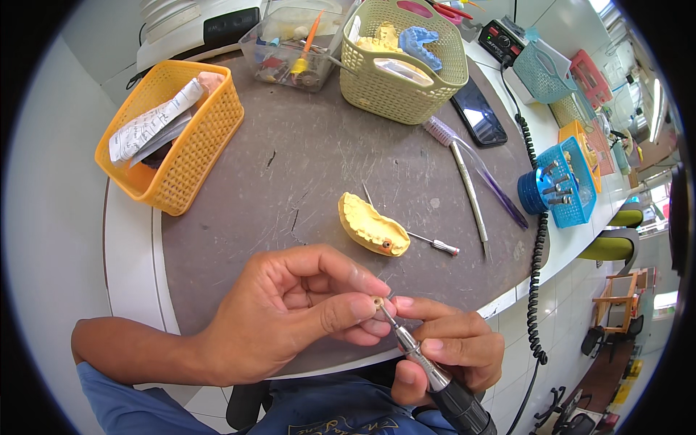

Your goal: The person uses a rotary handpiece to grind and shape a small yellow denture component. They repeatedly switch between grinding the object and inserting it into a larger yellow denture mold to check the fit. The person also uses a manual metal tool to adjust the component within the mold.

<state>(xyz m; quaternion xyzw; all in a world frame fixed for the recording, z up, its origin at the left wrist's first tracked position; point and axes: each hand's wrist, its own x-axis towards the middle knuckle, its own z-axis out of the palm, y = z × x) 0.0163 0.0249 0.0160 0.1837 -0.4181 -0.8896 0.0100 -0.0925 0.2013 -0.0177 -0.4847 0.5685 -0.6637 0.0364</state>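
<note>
My left hand point(290, 312) pinches a tiny tan dental crown point(378, 301) between thumb and forefinger, just over the table's near edge. In my right hand point(457, 344) is a rotary handpiece point(428, 366), silver at the front and black behind. Its thin bit points up and left, and the tip meets or nearly meets the crown; the fingers partly hide the contact. Beyond my hands a yellow plaster dental model point(366, 225) lies on the table, with a small brownish spot near its right end. A small screwdriver point(441, 246) rests beside it.
An orange basket point(196, 152) with papers stands left. At the back are a clear bin point(319, 76) and a green basket point(402, 98) of models. A phone point(480, 109), a purple-handled brush point(507, 206), a pencil-like tool point(470, 188) and a coiled cord point(537, 268) lie right.
</note>
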